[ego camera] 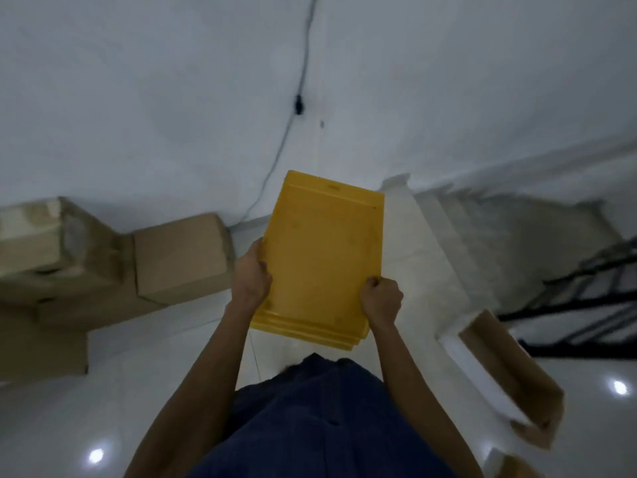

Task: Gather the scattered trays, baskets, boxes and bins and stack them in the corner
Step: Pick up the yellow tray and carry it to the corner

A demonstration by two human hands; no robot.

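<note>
I hold a stack of yellow plastic trays (322,250) bottom side up in front of me, its long side pointing toward the wall corner. My left hand (252,274) grips the stack's left edge. My right hand (381,298) grips its right edge near the closer end, fingers curled round the rim. Several nested rims show at the near end of the stack.
Cardboard boxes (179,257) are piled against the wall on the left. An open cardboard box (510,374) lies on the glossy white floor at right. A black cable (293,125) hangs down the wall corner. Black metal railing (586,305) stands at far right beside a low white ledge (431,257).
</note>
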